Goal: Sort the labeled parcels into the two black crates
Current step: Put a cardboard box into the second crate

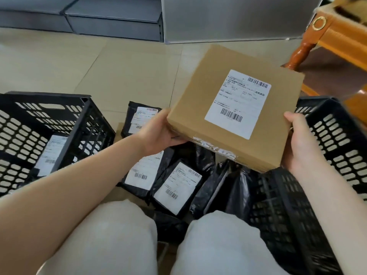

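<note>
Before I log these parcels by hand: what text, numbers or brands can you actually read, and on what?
Cardboard box, held by left hand and right hand: white label with barcodes and fine print, too blurred to read.
Black mailer bags on the floor: labels with barcodes, unreadable.
Parcel in the left crate: label unreadable.
No legible word or number anywhere.

We hold a flat brown cardboard parcel [234,108], white barcode label up, tilted above the right black crate [327,139]. Black poly-bag parcels [176,187] with white labels lie heaped on the floor between the crates. The left black crate [39,124] contains one labeled black parcel [52,153].
</note>
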`<state>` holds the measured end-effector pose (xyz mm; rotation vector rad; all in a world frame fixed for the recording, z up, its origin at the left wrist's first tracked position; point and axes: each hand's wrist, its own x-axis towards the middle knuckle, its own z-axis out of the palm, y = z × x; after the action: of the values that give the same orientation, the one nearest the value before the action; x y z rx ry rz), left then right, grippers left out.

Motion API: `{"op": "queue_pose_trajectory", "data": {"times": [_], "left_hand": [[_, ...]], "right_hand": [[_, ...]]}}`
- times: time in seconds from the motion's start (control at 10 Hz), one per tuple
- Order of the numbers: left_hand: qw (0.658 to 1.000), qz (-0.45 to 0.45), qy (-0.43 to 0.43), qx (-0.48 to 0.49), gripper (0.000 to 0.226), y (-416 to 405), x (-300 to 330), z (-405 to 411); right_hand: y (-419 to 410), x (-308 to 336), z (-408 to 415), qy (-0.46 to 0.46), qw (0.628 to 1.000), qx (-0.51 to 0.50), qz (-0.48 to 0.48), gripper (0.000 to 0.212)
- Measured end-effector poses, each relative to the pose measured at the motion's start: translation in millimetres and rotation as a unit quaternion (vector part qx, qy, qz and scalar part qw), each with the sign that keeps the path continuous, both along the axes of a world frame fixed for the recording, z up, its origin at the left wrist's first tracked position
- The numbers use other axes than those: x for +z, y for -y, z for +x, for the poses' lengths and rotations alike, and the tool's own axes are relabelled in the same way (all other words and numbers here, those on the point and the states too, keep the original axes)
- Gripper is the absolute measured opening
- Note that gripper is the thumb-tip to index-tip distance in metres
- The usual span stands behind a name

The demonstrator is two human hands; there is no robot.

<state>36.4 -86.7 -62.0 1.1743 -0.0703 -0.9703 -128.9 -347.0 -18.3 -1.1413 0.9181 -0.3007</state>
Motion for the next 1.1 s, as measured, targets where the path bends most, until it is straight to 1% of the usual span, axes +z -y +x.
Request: {"op": "queue_pose_trajectory", "data": {"times": [0.1,0.2,0.3,0.4,0.5,0.6,0.7,0.8,0.9,1.0,1.1], "left_hand": [[0.998,0.005,0.031,-0.054,0.046,38.2,12.1,1.8],[0.99,0.037,0.08,-0.113,0.039,78.5,27.2,-9.7],[0.985,0.059,0.1,-0.129,0.045,115.4,36.2,-29.8],[0.982,0.078,0.087,-0.148,0.053,145.4,35.6,-47.5],[0.984,0.075,0.055,-0.152,0.053,164.9,34.2,-62.5],[0.988,0.072,0.02,-0.137,0.048,180.3,30.1,-76.1],[0.99,0.078,-0.009,-0.115,0.056,194.0,24.4,-91.3],[0.99,0.098,0.001,-0.105,0.076,204.0,13.1,-105.2],[0.989,0.099,0.004,-0.107,0.087,212.9,0.2,-116.9],[0.985,0.112,0.054,-0.117,0.096,219.5,-2.5,-124.5],[0.957,0.178,0.181,-0.143,0.096,223.3,3.2,-127.6]], "right_hand": [[28.3,19.7,-20.3,-0.022,0.999,-0.01,-0.04,0.023],[58.7,34.6,-36.6,-0.032,0.995,-0.025,-0.086,0.024],[88.4,42.7,-48.1,-0.038,0.991,-0.049,-0.119,0.034],[129.9,32.1,-60.3,-0.022,0.987,-0.072,-0.143,0.032],[259.0,10.8,-94.3,-0.027,0.974,-0.174,-0.144,0.039],[330.4,67.3,-52.5,0.016,0.977,-0.195,-0.087,0.047],[296.2,151.2,115.1,0.055,0.975,-0.212,-0.039,0.057],[189.6,29.3,-60.4,0.12,0.969,-0.209,0.05,0.064],[123.9,-21.3,-131.4,0.102,0.964,-0.232,0.081,0.078],[120.4,-35.7,-144.2,0.07,0.962,-0.257,0.063,0.074],[123.6,-47.7,-148.5,0.073,0.954,-0.284,0.058,0.082]]}}
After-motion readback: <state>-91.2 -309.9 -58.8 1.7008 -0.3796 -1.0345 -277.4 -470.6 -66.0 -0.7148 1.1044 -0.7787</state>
